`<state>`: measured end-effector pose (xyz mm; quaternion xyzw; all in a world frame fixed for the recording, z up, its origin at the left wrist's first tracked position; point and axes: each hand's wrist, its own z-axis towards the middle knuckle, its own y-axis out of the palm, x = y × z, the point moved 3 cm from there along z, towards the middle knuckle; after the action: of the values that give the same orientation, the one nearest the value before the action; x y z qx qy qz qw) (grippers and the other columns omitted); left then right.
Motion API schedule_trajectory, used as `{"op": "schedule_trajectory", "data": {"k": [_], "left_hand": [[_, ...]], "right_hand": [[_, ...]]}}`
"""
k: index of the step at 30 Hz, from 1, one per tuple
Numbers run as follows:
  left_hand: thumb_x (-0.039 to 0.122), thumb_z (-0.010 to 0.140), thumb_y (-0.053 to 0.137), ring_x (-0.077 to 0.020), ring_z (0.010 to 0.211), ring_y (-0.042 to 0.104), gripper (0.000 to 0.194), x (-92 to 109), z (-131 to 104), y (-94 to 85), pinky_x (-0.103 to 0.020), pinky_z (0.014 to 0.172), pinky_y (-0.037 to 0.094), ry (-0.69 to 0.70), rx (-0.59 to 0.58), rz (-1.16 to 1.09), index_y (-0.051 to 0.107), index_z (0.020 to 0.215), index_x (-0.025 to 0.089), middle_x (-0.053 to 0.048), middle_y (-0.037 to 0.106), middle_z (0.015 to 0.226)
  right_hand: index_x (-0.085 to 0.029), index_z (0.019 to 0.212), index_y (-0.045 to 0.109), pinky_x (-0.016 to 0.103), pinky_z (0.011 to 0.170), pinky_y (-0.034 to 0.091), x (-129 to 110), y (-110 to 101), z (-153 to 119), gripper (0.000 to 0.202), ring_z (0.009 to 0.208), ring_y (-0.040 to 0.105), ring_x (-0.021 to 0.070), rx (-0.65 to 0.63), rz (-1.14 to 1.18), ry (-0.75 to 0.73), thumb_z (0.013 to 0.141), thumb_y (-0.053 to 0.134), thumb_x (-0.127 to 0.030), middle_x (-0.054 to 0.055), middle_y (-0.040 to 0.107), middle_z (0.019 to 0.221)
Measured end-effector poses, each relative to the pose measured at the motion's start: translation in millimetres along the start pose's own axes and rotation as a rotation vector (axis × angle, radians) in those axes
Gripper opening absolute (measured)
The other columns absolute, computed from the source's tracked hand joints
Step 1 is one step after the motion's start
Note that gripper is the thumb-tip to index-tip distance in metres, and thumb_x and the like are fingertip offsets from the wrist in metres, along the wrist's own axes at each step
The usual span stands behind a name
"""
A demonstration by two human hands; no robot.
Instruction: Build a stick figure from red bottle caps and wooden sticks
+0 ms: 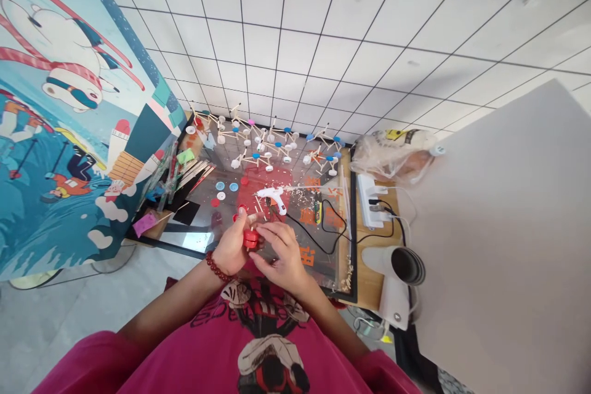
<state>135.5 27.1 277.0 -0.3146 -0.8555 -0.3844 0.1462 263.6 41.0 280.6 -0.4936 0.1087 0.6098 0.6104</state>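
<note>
My left hand [231,246], with a beaded bracelet at its wrist, grips a pair of red bottle caps [250,239] stacked close together. A bit of thin wooden stick seems to poke out of them. Curled around their other side, my right hand [282,253] has its fingertips at the caps. Just beyond my hands lies a white hot glue gun [276,199] with its nozzle to the left. Loose caps lie left of it: two blue ones, a white cap [221,196] and a few red ones. Short stick pieces are scattered near the nozzle.
Along the wall stand several small stick-and-cap models [263,141]. Wooden sticks [196,175] and a black square [187,213] lie at left. The glue gun's cord runs right to a white power strip [369,200]. Paper cups [401,263] and a plastic bag [392,154] are at right.
</note>
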Motion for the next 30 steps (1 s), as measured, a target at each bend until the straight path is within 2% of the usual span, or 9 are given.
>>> {"op": "schedule_trajectory", "data": {"k": [3,9,17,19,22,24,26,30], "left_hand": [[0.064,0.087,0.057,-0.0129,0.063,0.06,0.052,-4,-3,3.4,-0.023,0.058,0.052,-0.019,0.003,0.002,0.066,0.099,0.013,-0.005,0.064,0.075],[0.066,0.084,0.059,-0.0108,0.065,0.058,0.058,-7,-6,2.5,-0.02,0.064,0.05,0.124,-0.011,0.08,0.067,0.109,0.015,0.0,0.06,0.071],[0.071,0.085,0.052,-0.0125,0.061,0.057,0.064,-4,-14,12.6,-0.023,0.059,0.048,0.063,-0.009,0.056,0.065,0.11,0.015,-0.001,0.058,0.069],[0.07,0.085,0.054,-0.0136,0.066,0.058,0.062,0,-14,12.1,-0.024,0.062,0.05,0.174,0.005,0.057,0.065,0.11,0.016,-0.002,0.059,0.074],[0.068,0.082,0.06,-0.0142,0.072,0.057,0.06,7,-16,8.6,-0.025,0.068,0.051,0.497,0.064,0.077,0.065,0.116,0.019,-0.002,0.059,0.08],[0.068,0.082,0.06,-0.0145,0.073,0.055,0.061,11,-18,8.3,-0.026,0.07,0.051,0.661,0.074,0.109,0.064,0.12,0.021,-0.002,0.058,0.079],[0.068,0.085,0.057,-0.0144,0.071,0.054,0.06,13,-22,10.5,-0.026,0.069,0.05,0.72,0.052,0.151,0.064,0.123,0.022,-0.001,0.057,0.076],[0.068,0.085,0.056,-0.0122,0.06,0.05,0.06,16,-28,14.6,-0.024,0.058,0.047,0.696,0.052,0.177,0.067,0.122,0.022,0.001,0.052,0.065]], "right_hand": [[-0.028,0.121,0.062,0.045,0.091,0.051,-1,0,2,0.039,0.107,0.063,0.0258,0.016,-0.01,-0.034,0.083,0.071,-0.024,0.006,0.07,0.111],[-0.029,0.113,0.064,0.045,0.086,0.053,-7,-3,2,0.035,0.095,0.068,0.0239,0.078,0.003,-0.113,0.08,0.071,-0.018,0.004,0.074,0.101],[-0.026,0.11,0.062,0.043,0.083,0.053,-10,-4,3,0.033,0.09,0.067,0.0236,0.134,0.026,-0.083,0.079,0.072,-0.017,0.004,0.072,0.095],[-0.025,0.107,0.061,0.043,0.083,0.053,-9,-6,3,0.029,0.089,0.067,0.0235,0.177,0.064,-0.017,0.08,0.071,-0.019,0.005,0.071,0.094],[-0.025,0.106,0.059,0.041,0.083,0.055,-8,-6,1,0.023,0.091,0.067,0.0228,0.196,0.149,0.106,0.084,0.069,-0.022,0.006,0.069,0.097],[-0.025,0.106,0.058,0.04,0.083,0.056,-8,-3,-2,0.022,0.093,0.066,0.0223,0.175,0.204,0.16,0.087,0.067,-0.026,0.006,0.068,0.1],[-0.025,0.107,0.057,0.04,0.085,0.056,-10,1,-5,0.021,0.095,0.066,0.0223,0.16,0.241,0.189,0.088,0.066,-0.028,0.007,0.068,0.101],[-0.025,0.109,0.056,0.04,0.086,0.056,-12,7,-8,0.026,0.096,0.066,0.0221,0.129,0.277,0.166,0.087,0.068,-0.03,0.007,0.067,0.102]]}}
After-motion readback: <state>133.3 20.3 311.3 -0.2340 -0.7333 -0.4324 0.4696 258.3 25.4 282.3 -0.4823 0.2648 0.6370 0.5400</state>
